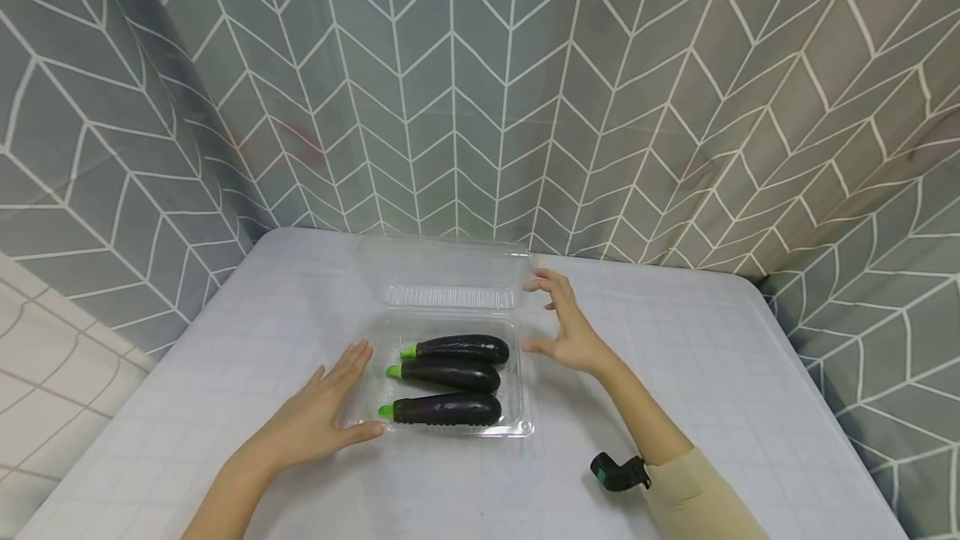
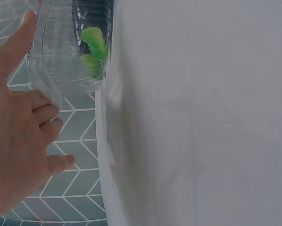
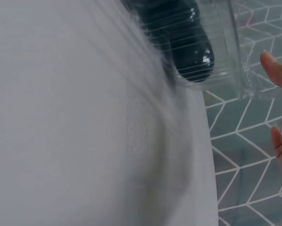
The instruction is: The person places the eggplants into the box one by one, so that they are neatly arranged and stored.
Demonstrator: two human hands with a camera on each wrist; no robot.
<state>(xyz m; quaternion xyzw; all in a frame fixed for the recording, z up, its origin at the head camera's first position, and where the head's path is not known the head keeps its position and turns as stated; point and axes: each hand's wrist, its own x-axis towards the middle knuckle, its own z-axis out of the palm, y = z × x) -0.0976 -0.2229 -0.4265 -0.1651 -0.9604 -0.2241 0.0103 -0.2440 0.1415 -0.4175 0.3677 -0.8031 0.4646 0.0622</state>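
Note:
A clear plastic clamshell box stands on the table, its tray (image 1: 516, 407) toward me and its lid (image 1: 450, 267) folded back beyond it. Three dark eggplants (image 1: 459, 348) with green stem ends lie side by side in the tray. My left hand (image 1: 318, 411) rests at the tray's left side, fingers straight and thumb by the front left corner. To the right, my right hand (image 1: 573, 332) holds nothing. Its fingers bend loosely near the lid's right edge, and its thumb is near the tray's right edge. The wrist views show the tray's ends, with green stems (image 2: 95, 44) on the left.
A white cloth covers the table (image 1: 300, 290). Patterned grey curtains (image 1: 480, 90) hang behind and at both sides. A small black device (image 1: 618, 472) sits at my right sleeve's cuff.

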